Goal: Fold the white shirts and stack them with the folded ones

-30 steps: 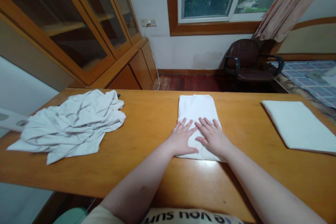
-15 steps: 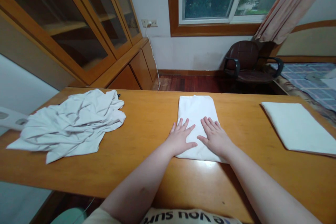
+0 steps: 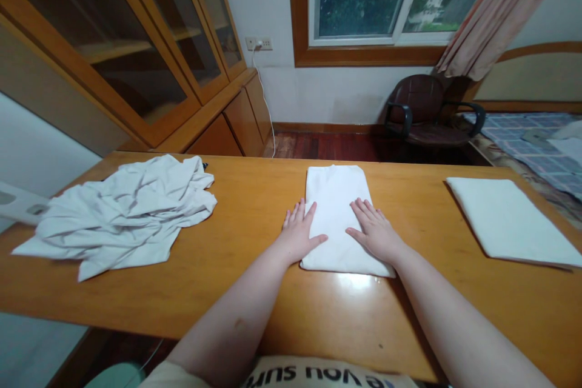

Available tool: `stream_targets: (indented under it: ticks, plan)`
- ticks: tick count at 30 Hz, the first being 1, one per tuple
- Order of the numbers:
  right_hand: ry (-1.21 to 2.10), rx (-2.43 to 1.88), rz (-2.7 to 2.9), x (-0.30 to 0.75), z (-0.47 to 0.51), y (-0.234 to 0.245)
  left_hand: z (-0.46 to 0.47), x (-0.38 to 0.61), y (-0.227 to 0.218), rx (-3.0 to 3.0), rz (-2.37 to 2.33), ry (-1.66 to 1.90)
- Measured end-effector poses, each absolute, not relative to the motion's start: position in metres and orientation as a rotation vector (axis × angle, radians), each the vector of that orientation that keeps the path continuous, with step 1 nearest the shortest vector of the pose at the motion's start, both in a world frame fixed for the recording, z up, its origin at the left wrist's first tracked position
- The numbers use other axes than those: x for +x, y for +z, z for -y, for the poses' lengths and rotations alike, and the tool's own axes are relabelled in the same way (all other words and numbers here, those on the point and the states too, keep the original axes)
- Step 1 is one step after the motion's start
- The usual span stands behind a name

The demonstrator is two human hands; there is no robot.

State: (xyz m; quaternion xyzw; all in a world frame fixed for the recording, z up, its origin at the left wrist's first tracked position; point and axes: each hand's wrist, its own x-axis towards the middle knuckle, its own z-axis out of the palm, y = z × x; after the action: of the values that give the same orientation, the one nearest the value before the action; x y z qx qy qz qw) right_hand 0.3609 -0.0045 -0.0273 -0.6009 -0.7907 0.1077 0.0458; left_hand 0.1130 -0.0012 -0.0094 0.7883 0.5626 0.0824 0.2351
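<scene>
Hands [image 3: 375, 233] moved apart, flat and unclenched on folded cloth [image 3: 337, 191]; wooden table [image 3: 252, 206], chair [image 3: 416, 100] beyond.

White cloth [image 3: 337, 233], folded flat
On my feed it lies nearly smooth, a rectangle on the wooden tabletop [image 3: 248, 206], its long sides running away from me.

Single head-worn view, forward and down over the table [image 3: 254, 212]

A beige short-sleeved shirt [image 3: 336, 366] bears large dark lettering [image 3: 317, 373].
</scene>
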Motion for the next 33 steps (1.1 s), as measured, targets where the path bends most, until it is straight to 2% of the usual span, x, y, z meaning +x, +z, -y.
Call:
stream_targets:
  ticks: [6, 9, 14, 22, 27, 33]
  plan:
    - [0.303, -1.859, 2.375, 0.372, -0.002, -0.029, 0.001, 0.111, -0.001, 2.106, -1.656, 0.413]
    - [0.275, -1.891, 2.339, 0.377, -0.005, -0.031, 0.008, 0.116, 0.002, 2.24, -1.519, 0.474]
    - [0.255, -1.881, 2.357, 0.379, -0.006, -0.035, 0.021, 0.132, 0.001, 2.46, -1.102, 0.29]
    - [0.264, -1.877, 2.355, 0.379, -0.007, -0.035, 0.017, 0.135, 0.0, 2.467, -1.018, 0.035]
    - [0.256, -1.876, 2.36, 0.378, -0.006, -0.034, 0.017, 0.134, -0.006, 2.5, -1.031, 0.054]
    - [0.259, -1.863, 2.385, 0.378, -0.004, -0.03, 0.015, 0.126, -0.004, 2.653, -0.87, 0.264]
